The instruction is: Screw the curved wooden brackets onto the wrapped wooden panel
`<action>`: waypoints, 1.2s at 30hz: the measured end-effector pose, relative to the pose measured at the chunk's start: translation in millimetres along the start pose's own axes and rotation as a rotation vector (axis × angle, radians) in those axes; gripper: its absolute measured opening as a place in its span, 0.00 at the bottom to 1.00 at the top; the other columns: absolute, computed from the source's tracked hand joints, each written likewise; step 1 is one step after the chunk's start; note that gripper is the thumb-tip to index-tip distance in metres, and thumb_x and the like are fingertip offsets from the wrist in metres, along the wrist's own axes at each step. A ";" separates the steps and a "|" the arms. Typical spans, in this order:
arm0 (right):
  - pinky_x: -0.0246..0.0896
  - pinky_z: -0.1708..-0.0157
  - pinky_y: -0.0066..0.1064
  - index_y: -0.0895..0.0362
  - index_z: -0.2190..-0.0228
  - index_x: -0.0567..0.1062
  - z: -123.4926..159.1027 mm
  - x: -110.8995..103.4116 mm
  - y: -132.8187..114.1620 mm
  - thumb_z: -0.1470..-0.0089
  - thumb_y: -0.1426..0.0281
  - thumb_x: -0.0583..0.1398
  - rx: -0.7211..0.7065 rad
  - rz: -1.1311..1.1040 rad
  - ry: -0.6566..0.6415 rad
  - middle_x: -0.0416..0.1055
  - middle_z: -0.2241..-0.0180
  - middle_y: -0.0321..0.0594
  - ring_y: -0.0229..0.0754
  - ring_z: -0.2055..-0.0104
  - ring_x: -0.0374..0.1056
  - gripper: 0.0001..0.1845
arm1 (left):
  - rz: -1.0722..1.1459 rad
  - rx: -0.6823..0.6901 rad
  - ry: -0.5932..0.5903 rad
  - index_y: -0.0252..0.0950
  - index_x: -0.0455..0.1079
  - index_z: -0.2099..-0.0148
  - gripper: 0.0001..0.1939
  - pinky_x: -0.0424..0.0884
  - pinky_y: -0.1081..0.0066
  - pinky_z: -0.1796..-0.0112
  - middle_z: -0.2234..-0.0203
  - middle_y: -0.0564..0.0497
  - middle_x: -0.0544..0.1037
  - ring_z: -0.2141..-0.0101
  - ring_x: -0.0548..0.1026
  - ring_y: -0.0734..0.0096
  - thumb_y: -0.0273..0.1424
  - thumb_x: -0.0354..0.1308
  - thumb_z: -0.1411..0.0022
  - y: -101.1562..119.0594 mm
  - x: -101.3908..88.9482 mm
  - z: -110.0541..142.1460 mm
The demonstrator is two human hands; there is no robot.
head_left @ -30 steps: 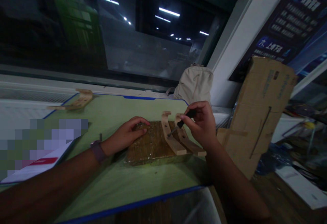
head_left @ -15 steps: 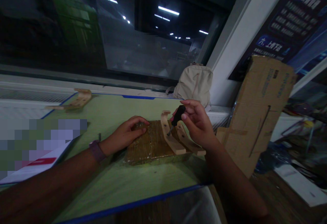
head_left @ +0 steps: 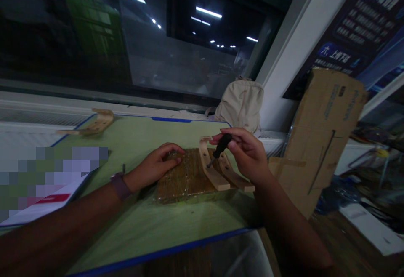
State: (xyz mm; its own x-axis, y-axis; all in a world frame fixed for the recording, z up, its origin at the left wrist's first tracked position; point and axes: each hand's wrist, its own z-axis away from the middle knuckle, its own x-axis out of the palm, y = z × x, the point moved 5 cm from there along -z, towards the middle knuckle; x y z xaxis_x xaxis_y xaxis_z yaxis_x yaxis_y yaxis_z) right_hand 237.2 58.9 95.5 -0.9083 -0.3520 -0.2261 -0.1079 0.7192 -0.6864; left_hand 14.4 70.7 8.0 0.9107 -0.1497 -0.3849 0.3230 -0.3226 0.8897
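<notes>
My right hand [head_left: 249, 153] grips the black handle of a screwdriver [head_left: 222, 144], which leans with its tip at a hole in a curved wooden piece [head_left: 217, 180]. A second curved wooden piece [head_left: 238, 179] lies just to the right, partly behind my hand. Both rest on a flat brown block wrapped in clear plastic or tape [head_left: 179, 186]. On the block's left part lies my left hand [head_left: 160, 163], its fingers loosely bent and apart, with nothing held. Whether a screw sits under the tip is too small to tell.
The green tabletop [head_left: 132, 226] has a blue edge. More curved wood [head_left: 99, 123] lies at its far left corner, with papers [head_left: 53, 201] nearer me. Beyond the table are a beige backpack [head_left: 240, 102] and a window. Tall cardboard [head_left: 322, 142] leans at the right.
My right hand has turned slightly and shifted a little to the right and down; the screwdriver handle tilts further right. Its tip stays at the same hole. My left hand has not moved.
</notes>
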 end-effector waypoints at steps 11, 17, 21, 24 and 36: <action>0.74 0.54 0.40 0.50 0.56 0.76 0.3 -7.9 -8.0 0.39 0.63 0.61 -0.089 0.150 0.072 0.76 0.57 0.42 0.43 0.53 0.75 0.09 | 0.004 0.003 0.004 0.39 0.74 0.56 0.12 0.70 0.59 0.55 0.60 0.48 0.78 0.57 0.75 0.58 0.38 0.59 0.39 3.2 -0.9 1.4; 0.71 0.66 0.31 0.51 0.63 0.74 4.8 -21.5 1.4 0.48 0.67 0.69 -0.073 0.320 0.347 0.73 0.70 0.32 0.36 0.68 0.71 0.10 | 0.001 0.000 -0.005 0.38 0.74 0.56 0.12 0.71 0.61 0.56 0.59 0.49 0.77 0.57 0.75 0.58 0.39 0.59 0.39 3.4 -0.6 1.9; 0.72 0.60 0.37 0.50 0.56 0.77 5.9 -21.2 3.8 0.42 0.62 0.64 -0.081 0.451 0.186 0.76 0.64 0.38 0.42 0.63 0.73 0.12 | -0.005 0.006 -0.004 0.38 0.74 0.56 0.12 0.70 0.60 0.54 0.59 0.48 0.77 0.57 0.75 0.58 0.38 0.59 0.38 3.8 -0.9 1.5; 0.69 0.46 0.47 0.46 0.36 0.61 5.9 -8.4 0.4 0.34 0.60 0.54 -0.055 0.295 -0.078 0.71 0.44 0.45 0.47 0.45 0.71 0.27 | -0.003 0.015 -0.001 0.38 0.74 0.56 0.12 0.70 0.59 0.53 0.59 0.48 0.78 0.57 0.75 0.58 0.38 0.59 0.39 3.1 -0.4 0.6; 0.75 0.59 0.36 0.46 0.51 0.75 5.2 -12.9 0.3 0.46 0.64 0.68 -0.118 0.332 0.145 0.74 0.60 0.38 0.40 0.61 0.73 0.20 | 0.016 -0.009 -0.006 0.39 0.74 0.56 0.12 0.71 0.58 0.55 0.60 0.48 0.78 0.59 0.75 0.58 0.38 0.59 0.39 2.3 -0.9 1.8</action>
State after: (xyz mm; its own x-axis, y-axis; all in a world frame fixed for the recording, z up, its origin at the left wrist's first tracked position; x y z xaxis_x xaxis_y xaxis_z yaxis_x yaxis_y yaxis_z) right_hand 251.0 60.5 94.6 -0.9486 -0.0058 -0.3164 0.1637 0.8467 -0.5062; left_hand 13.8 68.4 9.9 0.9144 -0.1606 -0.3717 0.3103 -0.3119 0.8980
